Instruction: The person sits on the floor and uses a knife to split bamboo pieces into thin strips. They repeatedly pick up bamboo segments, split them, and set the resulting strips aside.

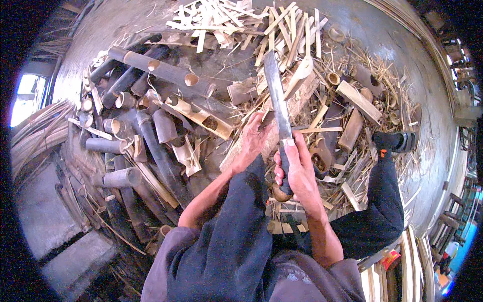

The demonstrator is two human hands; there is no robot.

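Observation:
My right hand [296, 166] is wrapped round the dark handle of a machete [276, 93]. Its long, broad steel blade points away from me, with the tip at the far side. Left of the blade, my left hand [251, 141] has its fingers bent over the near part of a rough wooden log [302, 98]. Whatever those fingers hold is partly hidden behind them and the blade, and I cannot make it out. Just beyond the blade, a pale split bamboo piece [300, 78] slants over the log.
Cut bamboo tubes [151, 65] and a split bamboo half [201, 118] pile up on the left. Pale split strips [216, 20] heap at the far side. Shavings and offcuts [359, 100] cover the right, near my shoe [402, 142]. Long slats [402, 267] stand at the lower right.

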